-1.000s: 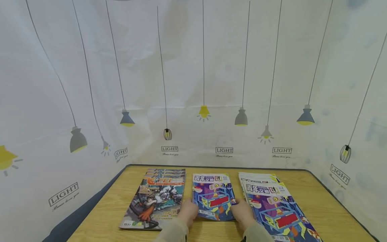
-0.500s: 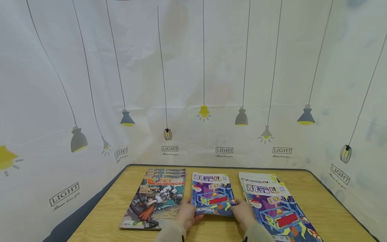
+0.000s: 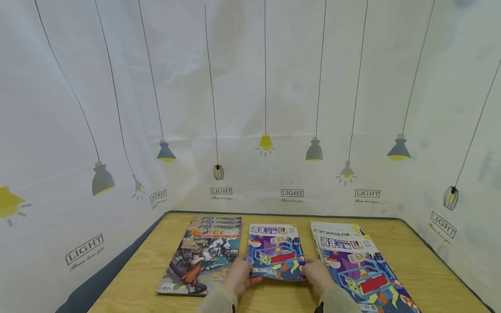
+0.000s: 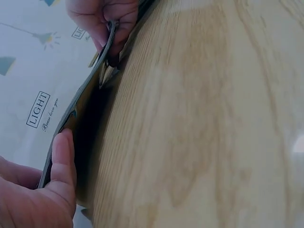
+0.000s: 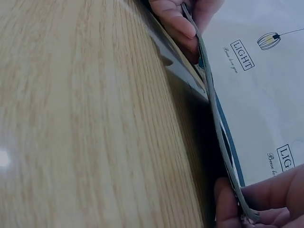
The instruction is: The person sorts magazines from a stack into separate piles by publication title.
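Both hands pinch a purple magazine (image 3: 275,254) with a blue-and-red cover drawing in the middle of the table. My left hand (image 3: 239,277) grips its left side near the front corner, fingers tucked beneath. On the opposite side my right hand (image 3: 318,274) holds the right edge. In the left wrist view the magazine's edge (image 4: 78,95) is bent and raised off the wood, with dark shadow under it. The right wrist view has the thumb and fingers (image 5: 225,202) of my right hand on either side of that edge.
Left of the hands lies a fanned stack of comic-style magazines (image 3: 203,261). A stack of magazines with the same purple cover (image 3: 362,271) lies close to my right hand. A white printed curtain (image 3: 250,108) encloses the wooden table (image 3: 133,278) at the back and sides.
The held magazine's front edge has come up off the table, and my left fingers have slipped under it. The side stacks stay put; the head view shifts slightly.
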{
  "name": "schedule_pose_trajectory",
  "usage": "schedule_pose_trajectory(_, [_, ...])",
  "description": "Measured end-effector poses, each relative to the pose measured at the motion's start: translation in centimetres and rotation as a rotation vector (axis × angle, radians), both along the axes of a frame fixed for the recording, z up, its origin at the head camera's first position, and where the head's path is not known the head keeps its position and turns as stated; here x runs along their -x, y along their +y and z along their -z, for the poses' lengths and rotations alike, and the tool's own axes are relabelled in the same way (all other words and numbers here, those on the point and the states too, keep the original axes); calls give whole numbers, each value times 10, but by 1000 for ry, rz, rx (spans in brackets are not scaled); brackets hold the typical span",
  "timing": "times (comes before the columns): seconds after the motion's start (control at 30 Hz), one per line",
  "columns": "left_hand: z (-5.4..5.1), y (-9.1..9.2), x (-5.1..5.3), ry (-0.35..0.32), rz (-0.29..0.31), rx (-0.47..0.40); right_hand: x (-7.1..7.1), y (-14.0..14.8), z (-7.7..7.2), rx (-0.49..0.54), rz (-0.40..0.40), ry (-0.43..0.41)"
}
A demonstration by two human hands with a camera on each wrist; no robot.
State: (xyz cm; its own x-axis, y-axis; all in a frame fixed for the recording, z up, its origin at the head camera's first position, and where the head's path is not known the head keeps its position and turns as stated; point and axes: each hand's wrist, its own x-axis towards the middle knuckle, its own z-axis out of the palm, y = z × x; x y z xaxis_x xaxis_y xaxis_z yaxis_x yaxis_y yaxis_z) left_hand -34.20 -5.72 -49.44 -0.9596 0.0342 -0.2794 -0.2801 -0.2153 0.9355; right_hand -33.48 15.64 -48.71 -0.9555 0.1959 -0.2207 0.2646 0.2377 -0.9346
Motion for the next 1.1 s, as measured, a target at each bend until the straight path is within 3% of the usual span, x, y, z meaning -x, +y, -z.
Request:
schedule_pose_trajectory(0.23, [5,-2,-2,10,3,64,0,-2,7,-37,-5,44])
schedule_pose_trajectory(0.53, [4,-3,-10,68,-14,31,2,-3,11,101,29,78])
schedule_pose_trajectory(0.8, [-4,8,-21,119,-27,-6,-12,9,-5,112,-9,124])
schedule_pose_trajectory(1.1, [-10,41,-39,199,17,-78,-29,45,-22,94,-56,110])
